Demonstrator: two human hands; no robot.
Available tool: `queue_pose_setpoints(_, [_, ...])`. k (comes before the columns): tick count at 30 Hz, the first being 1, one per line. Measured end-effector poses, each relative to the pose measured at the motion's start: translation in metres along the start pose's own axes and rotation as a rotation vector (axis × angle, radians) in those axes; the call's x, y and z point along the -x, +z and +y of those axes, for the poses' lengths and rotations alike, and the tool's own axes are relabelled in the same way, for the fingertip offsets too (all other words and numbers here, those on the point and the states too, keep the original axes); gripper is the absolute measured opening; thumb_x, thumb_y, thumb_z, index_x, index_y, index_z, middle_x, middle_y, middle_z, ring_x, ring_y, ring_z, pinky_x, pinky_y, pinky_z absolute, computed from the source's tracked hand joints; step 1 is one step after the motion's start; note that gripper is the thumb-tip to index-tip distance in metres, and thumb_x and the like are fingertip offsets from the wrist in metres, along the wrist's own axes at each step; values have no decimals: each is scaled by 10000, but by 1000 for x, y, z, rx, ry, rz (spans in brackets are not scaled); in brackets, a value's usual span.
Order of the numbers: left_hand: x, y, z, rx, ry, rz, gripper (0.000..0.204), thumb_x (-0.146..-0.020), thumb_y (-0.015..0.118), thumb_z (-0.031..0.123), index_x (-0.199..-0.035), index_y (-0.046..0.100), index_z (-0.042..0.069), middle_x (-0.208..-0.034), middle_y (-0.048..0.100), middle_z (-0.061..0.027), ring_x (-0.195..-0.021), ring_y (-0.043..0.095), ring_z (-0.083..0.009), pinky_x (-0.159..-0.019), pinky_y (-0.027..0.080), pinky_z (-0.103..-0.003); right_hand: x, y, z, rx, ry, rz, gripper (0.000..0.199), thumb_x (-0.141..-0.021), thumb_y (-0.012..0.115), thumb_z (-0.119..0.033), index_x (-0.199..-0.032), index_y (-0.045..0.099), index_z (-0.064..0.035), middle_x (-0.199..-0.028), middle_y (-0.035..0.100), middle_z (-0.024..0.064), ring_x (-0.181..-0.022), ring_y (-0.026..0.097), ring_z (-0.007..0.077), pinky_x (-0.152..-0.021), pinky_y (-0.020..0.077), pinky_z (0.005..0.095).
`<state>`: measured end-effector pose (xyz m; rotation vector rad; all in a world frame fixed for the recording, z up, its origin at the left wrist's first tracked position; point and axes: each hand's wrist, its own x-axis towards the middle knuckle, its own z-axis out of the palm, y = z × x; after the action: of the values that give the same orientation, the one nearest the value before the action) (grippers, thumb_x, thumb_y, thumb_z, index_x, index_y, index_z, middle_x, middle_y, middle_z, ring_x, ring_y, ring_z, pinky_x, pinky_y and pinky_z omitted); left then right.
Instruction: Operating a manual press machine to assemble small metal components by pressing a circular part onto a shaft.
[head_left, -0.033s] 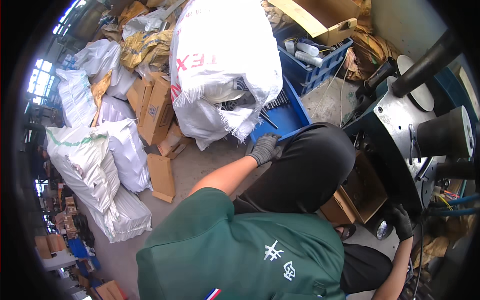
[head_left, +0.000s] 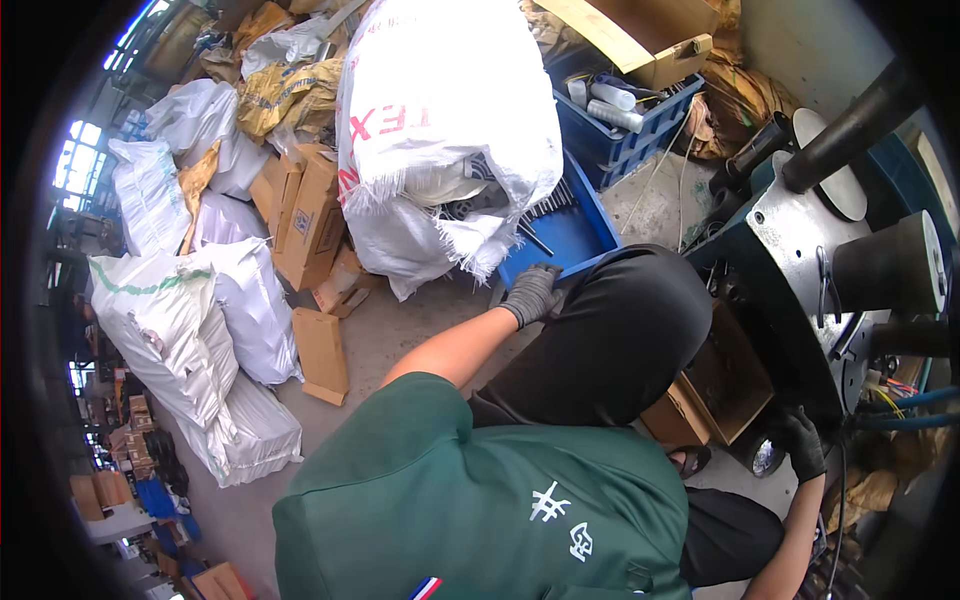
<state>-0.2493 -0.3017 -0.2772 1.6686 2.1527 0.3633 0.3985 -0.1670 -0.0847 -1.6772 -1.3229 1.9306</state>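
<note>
My left hand (head_left: 530, 293), in a grey glove, reaches forward over my black-trousered knee and curls its fingers on the near rim of a shallow blue tray (head_left: 572, 232) holding dark metal pieces. My right hand (head_left: 803, 445), in a dark glove, is low at my right, pressed against the underside of a grey-blue machine (head_left: 800, 225) next to a shiny round part (head_left: 765, 458). Its fingers are hidden, so whether it grips anything is unclear.
A big white woven sack (head_left: 440, 120) leans over the tray. Brown cardboard boxes (head_left: 310, 215) and more white sacks (head_left: 170, 330) lie to the left. A blue crate (head_left: 640, 125) with white tubes stands behind. An open cardboard box (head_left: 715, 385) sits under the machine.
</note>
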Motion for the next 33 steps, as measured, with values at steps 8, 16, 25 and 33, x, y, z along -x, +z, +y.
queue_pose_setpoints(8, [-21,28,27,-44,112,195,423,-834,681,205,-1234,639,73,-1185,622,-180,-1115,599,-363,-996,466,-467,33,-11,23,-6,110,172,404,-946,643,-316,-1276,619,-83,-965,728,81,-752,701,190,-619,569,318])
queue_pose_setpoints(16, [36,79,-17,70,-39,-263,444,-899,649,327,-1264,628,74,-1231,659,-211,-1162,635,-376,-963,516,-478,52,-25,39,112,321,296,375,-942,619,-317,-1253,624,-108,-974,718,82,-693,687,186,-600,566,313])
queue_pose_setpoints(25, [68,88,-81,-129,-298,-436,452,-872,660,363,-1223,660,78,-1248,666,-196,-1166,635,-377,-976,512,-496,50,-44,49,105,235,336,448,-991,596,-351,-1360,550,-101,-990,710,116,-694,666,186,-596,537,307])
queue_pose_setpoints(33, [176,68,-79,-478,55,-577,300,-829,678,284,-1079,739,131,-1161,690,-139,-1068,671,-328,-883,543,-507,52,-59,57,43,205,323,452,-989,630,-369,-1351,555,-109,-981,705,118,-664,643,179,-613,544,312])
